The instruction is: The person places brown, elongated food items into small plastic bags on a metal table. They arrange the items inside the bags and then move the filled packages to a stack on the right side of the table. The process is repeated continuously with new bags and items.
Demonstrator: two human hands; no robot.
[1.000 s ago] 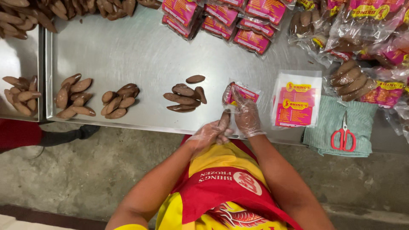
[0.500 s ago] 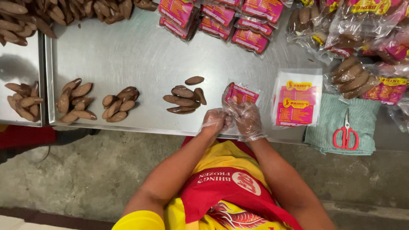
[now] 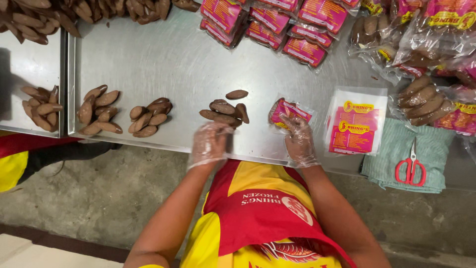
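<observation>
Holding the small pink packet [image 3: 290, 110] in the gloved right hand [image 3: 299, 141], the person has now parted the hands, the empty, loosely open left hand [image 3: 210, 144] reaching toward the nearest pile of brown pieces [image 3: 224, 112].

A brushed stainless-steel table [image 3: 163, 59] carries small heaps of brown, elongated fried pieces: one heap [image 3: 225, 111] near the front edge, two more [image 3: 149, 116] [image 3: 98, 110] further left. Pink-labelled clear plastic packets [image 3: 270, 22] lie at the back, a stack of empty pink-printed bags [image 3: 356, 121] sits to the right, and red-handled scissors [image 3: 410, 166] rest on a folded green cloth [image 3: 391, 149].
</observation>
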